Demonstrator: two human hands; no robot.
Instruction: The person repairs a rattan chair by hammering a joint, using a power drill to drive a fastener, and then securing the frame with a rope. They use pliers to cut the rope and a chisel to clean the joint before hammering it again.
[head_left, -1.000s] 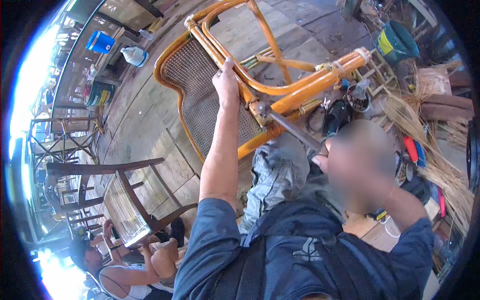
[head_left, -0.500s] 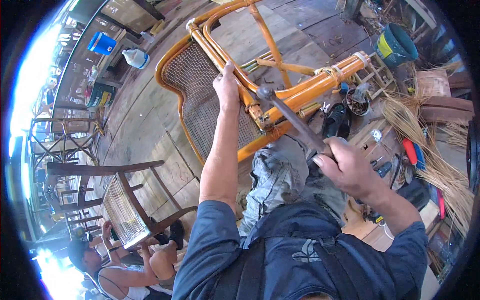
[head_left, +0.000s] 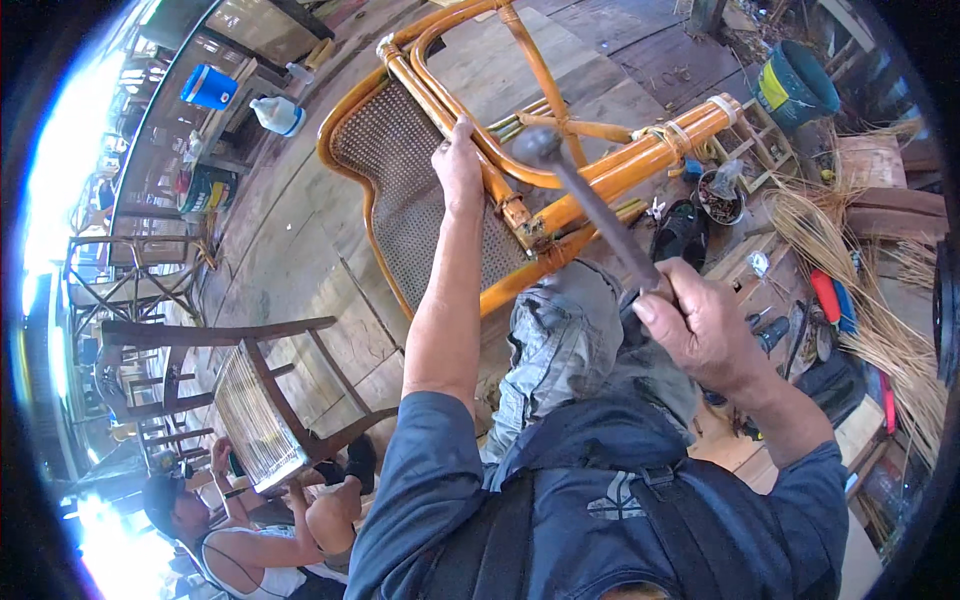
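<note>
Head view, single camera:
Grips dark round-headed hammer (head_left: 605, 215) in right hand (head_left: 705, 325), with fingers clenched around the near end of the shaft
Points hammer head up and away from the body, in line of sight with a curved rod of the chair; cannot tell whether touching or clear
Grasps a pole of the orange rattan chair (head_left: 498, 188) in left hand (head_left: 460, 178), with fingers curled about it, partly hidden
Locate chair just beyond grey trousers (head_left: 560, 330), tilted, with woven cane panel (head_left: 405, 150) at left and thick bound poles reaching right
Note at right: green bucket (head_left: 800, 90), small tub (head_left: 720, 205) of scraps beside dark shoe (head_left: 680, 235), loose bundle of straw-coloured strips (head_left: 900, 370)
Note at upper left: blue container (head_left: 209, 87) near white jug (head_left: 278, 115)
Note at lower left: co-worker (head_left: 265, 548), with hands at a dark wooden chair (head_left: 255, 420) with strung seat
</note>
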